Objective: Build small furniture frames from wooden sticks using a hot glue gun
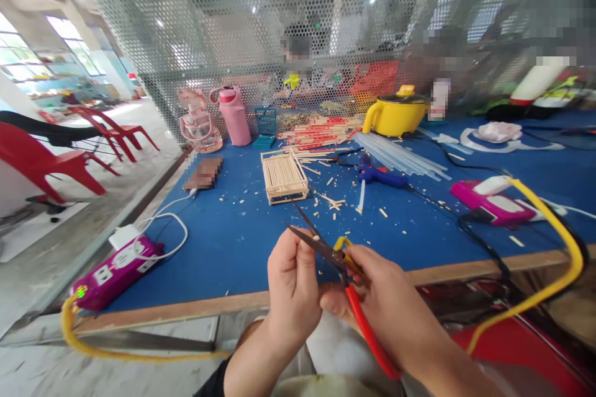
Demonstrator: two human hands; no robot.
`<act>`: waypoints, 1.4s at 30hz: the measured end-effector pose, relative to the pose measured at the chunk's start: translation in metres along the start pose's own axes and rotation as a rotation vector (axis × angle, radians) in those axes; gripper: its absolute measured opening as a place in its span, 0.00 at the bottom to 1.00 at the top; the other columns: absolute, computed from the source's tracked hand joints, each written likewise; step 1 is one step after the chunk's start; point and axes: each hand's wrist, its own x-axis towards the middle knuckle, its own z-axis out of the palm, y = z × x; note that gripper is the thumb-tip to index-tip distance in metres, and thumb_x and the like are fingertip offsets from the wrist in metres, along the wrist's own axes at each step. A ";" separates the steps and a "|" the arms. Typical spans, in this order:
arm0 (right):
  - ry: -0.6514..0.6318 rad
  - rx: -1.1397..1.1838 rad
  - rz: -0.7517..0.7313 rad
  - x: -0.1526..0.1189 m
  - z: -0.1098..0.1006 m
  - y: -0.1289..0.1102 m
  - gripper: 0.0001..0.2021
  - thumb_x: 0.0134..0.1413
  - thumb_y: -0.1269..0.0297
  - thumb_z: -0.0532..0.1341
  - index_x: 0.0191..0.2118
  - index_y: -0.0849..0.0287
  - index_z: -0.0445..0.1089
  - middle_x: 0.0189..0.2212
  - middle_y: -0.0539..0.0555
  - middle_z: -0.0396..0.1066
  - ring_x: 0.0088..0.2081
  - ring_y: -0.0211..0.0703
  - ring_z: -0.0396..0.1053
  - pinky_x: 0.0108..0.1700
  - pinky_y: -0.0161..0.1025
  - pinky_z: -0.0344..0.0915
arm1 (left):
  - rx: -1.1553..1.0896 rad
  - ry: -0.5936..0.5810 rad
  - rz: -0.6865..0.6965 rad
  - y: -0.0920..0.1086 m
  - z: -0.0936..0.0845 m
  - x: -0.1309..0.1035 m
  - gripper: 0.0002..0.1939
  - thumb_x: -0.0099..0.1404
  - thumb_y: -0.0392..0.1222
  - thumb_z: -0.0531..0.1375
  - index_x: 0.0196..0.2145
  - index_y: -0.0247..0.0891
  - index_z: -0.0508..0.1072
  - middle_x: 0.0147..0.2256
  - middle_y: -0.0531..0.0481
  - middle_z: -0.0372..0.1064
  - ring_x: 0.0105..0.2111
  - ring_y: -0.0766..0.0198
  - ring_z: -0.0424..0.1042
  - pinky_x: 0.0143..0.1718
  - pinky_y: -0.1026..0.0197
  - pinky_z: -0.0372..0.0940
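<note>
My right hand is wrapped round the handles of scissors, one red and one yellow, with the blades apart and pointing up-left. Close beside the blades, my left hand is closed in a pinch; a tiny pale piece shows at its fingertips between the blades, too small to make out. Beyond both hands, a small tray-like frame of wooden sticks rests on the blue table. Short cut stick pieces lie scattered to its right.
Behind stand a pink bottle, a clear bottle and a yellow pot. Wooden sticks, glue sticks and a blue glue gun lie mid-table. Purple power strips with cables flank both sides; a mesh screen rises behind.
</note>
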 end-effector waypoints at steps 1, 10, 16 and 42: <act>-0.029 0.001 -0.068 0.000 -0.001 0.000 0.15 0.45 0.55 0.66 0.33 0.55 0.59 0.32 0.50 0.67 0.32 0.41 0.64 0.34 0.39 0.60 | -0.006 -0.016 0.004 0.000 0.000 -0.001 0.13 0.72 0.43 0.49 0.30 0.39 0.66 0.26 0.57 0.61 0.26 0.71 0.59 0.29 0.68 0.56; -0.108 0.068 -0.196 0.013 -0.004 -0.002 0.25 0.40 0.46 0.68 0.33 0.56 0.57 0.33 0.52 0.68 0.33 0.42 0.62 0.32 0.38 0.58 | 0.076 0.002 0.078 -0.003 -0.005 0.003 0.12 0.71 0.41 0.51 0.30 0.39 0.67 0.26 0.56 0.65 0.26 0.71 0.62 0.29 0.67 0.57; -0.112 0.100 -0.194 0.021 -0.002 0.000 0.23 0.45 0.43 0.65 0.34 0.57 0.61 0.27 0.49 0.66 0.28 0.39 0.59 0.28 0.36 0.54 | 0.062 0.044 0.033 -0.009 -0.001 0.008 0.13 0.71 0.44 0.50 0.29 0.39 0.66 0.25 0.56 0.63 0.25 0.70 0.60 0.28 0.67 0.56; -0.041 -0.209 -0.176 0.028 -0.002 -0.008 0.14 0.48 0.54 0.64 0.34 0.57 0.63 0.30 0.52 0.69 0.30 0.41 0.64 0.30 0.36 0.55 | -0.260 0.069 -0.230 -0.028 -0.002 0.014 0.15 0.67 0.53 0.54 0.33 0.38 0.68 0.28 0.54 0.65 0.26 0.70 0.63 0.31 0.67 0.62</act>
